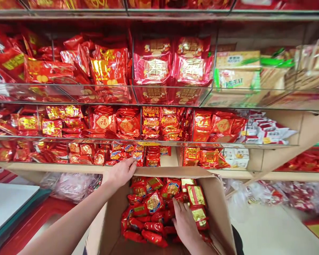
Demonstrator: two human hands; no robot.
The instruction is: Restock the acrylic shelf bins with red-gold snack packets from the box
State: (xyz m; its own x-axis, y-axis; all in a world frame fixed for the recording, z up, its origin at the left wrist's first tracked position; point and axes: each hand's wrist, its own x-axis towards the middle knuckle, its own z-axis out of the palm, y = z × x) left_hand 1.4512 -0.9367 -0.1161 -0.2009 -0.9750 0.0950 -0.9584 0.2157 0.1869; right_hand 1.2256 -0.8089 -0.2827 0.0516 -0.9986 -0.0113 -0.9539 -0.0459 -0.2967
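A cardboard box [172,172] stands open at the front of the shelves, holding many small red-wrapped snack packets [154,202]. On its right side lie several packets with gold faces [196,195]. My left hand [122,172] is closed over the box's far left corner, its fingers curled on the rim. Inside the box, my right hand [184,216] reaches palm down onto the packets, thumb apart from the fingers. Its fingertips touch red packets beside the gold-faced ones, and no packet is lifted in it.
Shelves with clear dividers hold red snack packets [105,122], pink-red packets [155,67] and green-and-cream packs [238,76]. Behind the box runs the bottom shelf edge [50,167]. Clear bags [73,186] lie beneath it. A white-topped surface [10,202] is at left.
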